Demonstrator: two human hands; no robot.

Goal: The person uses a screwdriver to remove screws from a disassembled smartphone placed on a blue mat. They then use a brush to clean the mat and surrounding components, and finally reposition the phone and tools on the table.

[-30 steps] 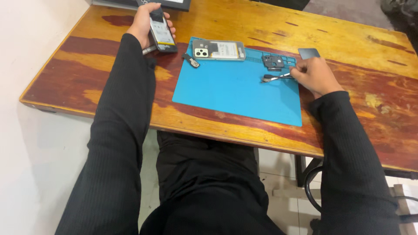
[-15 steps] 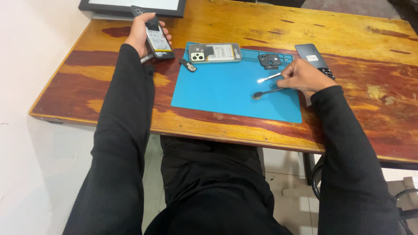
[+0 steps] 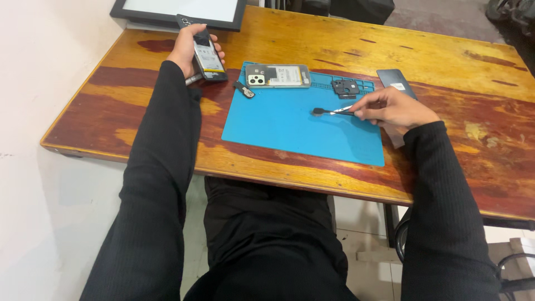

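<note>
Head view: wooden table [image 3: 446, 61] bears blue mat [image 3: 290, 125].

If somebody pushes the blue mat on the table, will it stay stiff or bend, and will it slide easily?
The blue mat lies perfectly flat and thin on the wooden table, so it is probably flexible and would flop if lifted by one edge. It looks rubbery, so it likely grips rather than slides. The phone back cover resting on it would move along.

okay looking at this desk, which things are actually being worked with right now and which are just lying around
In hand:
- opened phone, held in the left hand
- tweezers, pinched in the right hand over the blue mat

Lying about:
- phone back cover
- small black part
- black bracket
- dark flat panel
- framed screen
</note>
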